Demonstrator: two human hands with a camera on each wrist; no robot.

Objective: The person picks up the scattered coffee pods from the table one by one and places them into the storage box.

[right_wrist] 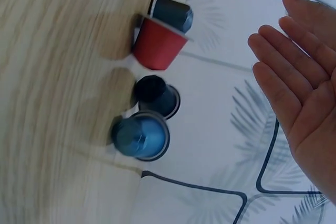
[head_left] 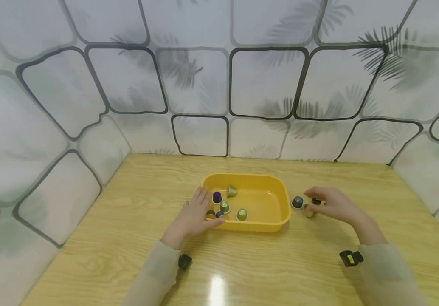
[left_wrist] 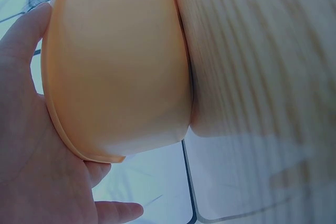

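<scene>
My left hand (head_left: 193, 216) rests on the left corner of a yellow tray (head_left: 278, 226), its fingers along the left rim and its thumb at the near rim. In the left wrist view the palm lies against the rim of the tray (left_wrist: 115, 77). Over a few coffee capsules right of the tray hovers my right hand (head_left: 332, 206). The right wrist view shows its fingers extended, apart from the capsules. There stand a red capsule (right_wrist: 160, 45), a dark capsule (right_wrist: 176, 15), a black capsule (right_wrist: 157, 95) and a blue capsule (right_wrist: 142, 136).
Inside the tray, mostly at the left, lie several capsules, among them a purple capsule (head_left: 217, 197) and a green capsule (head_left: 241, 214). A wooden table (head_left: 265, 267) bears everything. Patterned white panels (head_left: 200, 85) enclose its back and sides.
</scene>
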